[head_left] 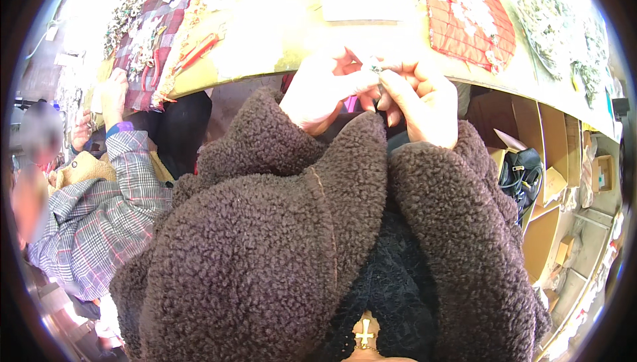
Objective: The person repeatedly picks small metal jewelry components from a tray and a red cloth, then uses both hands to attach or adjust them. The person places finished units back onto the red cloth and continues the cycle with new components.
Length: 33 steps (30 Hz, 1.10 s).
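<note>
Pinching a tiny silvery piece (375, 68) between them, the person's two bare hands met at the near edge of the counter (279, 50). The left hand (325, 90) was curled, its thumb and forefinger closed toward the small piece from the left. The right hand (418, 100) was clenched, its bent fingers (398, 90) pressing against the same piece from the right. That piece sat right at the meeting of both grips, mostly hidden by the fingertips, so its shape could not be told. Both grips touched each other just below it.

Below the grips, thick dark brown fleece sleeves (279, 229) filled the lower view, with a small pale cross pendant (363, 331) at the bottom edge. Above and to the right of the grips, a red quilted cloth (471, 17) bearing pale beaded ornaments lay on the counter, well apart. Farther right lay a heap of grey-green trinkets (557, 23). Far to the left of the grips, a dark red checked cloth (156, 37) carried more ornaments, and red-handled pliers (199, 50) lay beside it. A neighbouring person's hand (113, 93), in a plaid sleeve (99, 216), rested at that cloth. Below and right of the grips, a black bag (521, 173) stood among cardboard boxes (551, 149) under the counter.
</note>
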Available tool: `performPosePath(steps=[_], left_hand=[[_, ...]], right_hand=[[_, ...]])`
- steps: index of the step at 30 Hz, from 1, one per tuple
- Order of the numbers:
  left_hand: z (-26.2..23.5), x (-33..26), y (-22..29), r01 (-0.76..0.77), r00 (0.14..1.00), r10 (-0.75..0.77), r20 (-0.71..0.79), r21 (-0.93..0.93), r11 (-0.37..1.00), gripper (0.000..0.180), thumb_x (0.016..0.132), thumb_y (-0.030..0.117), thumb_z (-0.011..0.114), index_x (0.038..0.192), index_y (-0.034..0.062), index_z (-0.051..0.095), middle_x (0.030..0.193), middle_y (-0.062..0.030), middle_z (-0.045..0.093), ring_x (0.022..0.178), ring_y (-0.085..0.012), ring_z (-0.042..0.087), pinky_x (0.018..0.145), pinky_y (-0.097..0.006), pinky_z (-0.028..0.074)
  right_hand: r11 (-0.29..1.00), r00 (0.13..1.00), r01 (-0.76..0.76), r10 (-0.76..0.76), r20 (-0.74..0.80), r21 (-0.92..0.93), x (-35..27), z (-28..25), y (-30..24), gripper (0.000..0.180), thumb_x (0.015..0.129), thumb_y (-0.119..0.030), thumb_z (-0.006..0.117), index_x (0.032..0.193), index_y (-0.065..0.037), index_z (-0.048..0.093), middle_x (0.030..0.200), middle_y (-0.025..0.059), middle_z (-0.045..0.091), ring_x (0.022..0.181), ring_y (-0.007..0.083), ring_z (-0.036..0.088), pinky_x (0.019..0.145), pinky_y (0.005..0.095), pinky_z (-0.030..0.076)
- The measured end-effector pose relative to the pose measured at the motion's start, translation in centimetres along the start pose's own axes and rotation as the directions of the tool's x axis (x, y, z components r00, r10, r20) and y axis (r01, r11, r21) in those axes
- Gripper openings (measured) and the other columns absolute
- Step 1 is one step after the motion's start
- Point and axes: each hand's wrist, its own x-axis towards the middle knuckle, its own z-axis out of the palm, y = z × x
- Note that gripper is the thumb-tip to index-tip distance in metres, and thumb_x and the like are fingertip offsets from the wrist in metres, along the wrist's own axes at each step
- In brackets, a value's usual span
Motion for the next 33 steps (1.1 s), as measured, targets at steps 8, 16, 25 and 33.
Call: performPosePath(steps=[8,16,25,33], left_hand=[[-0.3,-0.6,0.3,-0.063,0.998,0.060,0.021,0.190,0.980,0.019,0.081,0.005,0.068,0.094,-0.0047,0.057,0.080,-0.0099,0.063,0.070,-0.0148,0.061,0.060,-0.026,0.051],[-0.7,-0.7,0.2,-0.038,0.999,0.034,0.024,0.232,0.972,0.024,0.078,0.007,0.073,0.091,-0.0043,0.056,0.081,-0.0123,0.065,0.068,-0.0150,0.062,0.060,-0.026,0.051],[-0.4,-0.3,-1.1,-0.025,0.995,0.039,-0.089,0.161,0.987,0.017,0.081,0.005,0.069,0.091,-0.0013,0.057,0.082,-0.0073,0.064,0.065,-0.0105,0.059,0.056,-0.022,0.048],[0.3,-0.3,-1.2,0.066,0.985,-0.065,-0.160,0.006,0.998,0.013,0.088,0.013,0.061,0.086,0.0013,0.057,0.068,-0.0007,0.057,0.049,-0.0041,0.048,0.043,-0.018,0.036]], right_hand=[[0.981,0.990,-0.020,-0.008,0.144,0.191,-0.1,-0.7,0.9,0.022,0.088,-0.007,0.061,0.108,0.002,0.056,0.075,0.0097,0.064,0.053,0.0109,0.056,0.044,0.0200,0.041],[0.994,0.996,-0.042,0.034,0.080,0.098,-0.6,-0.2,0.2,0.016,0.089,-0.009,0.059,0.102,0.002,0.058,0.070,0.0087,0.063,0.051,0.0100,0.055,0.043,0.0202,0.041],[0.990,0.985,-0.140,0.136,0.106,0.024,-0.1,-0.7,1.9,0.014,0.089,-0.009,0.060,0.102,-0.004,0.060,0.069,0.0040,0.064,0.052,0.0061,0.054,0.045,0.0204,0.040],[0.861,0.959,0.238,-0.282,-0.031,-0.448,0.5,-0.1,3.1,0.024,0.082,-0.021,0.068,0.096,-0.002,0.062,0.074,0.0094,0.067,0.065,0.0174,0.064,0.062,0.0284,0.050]])
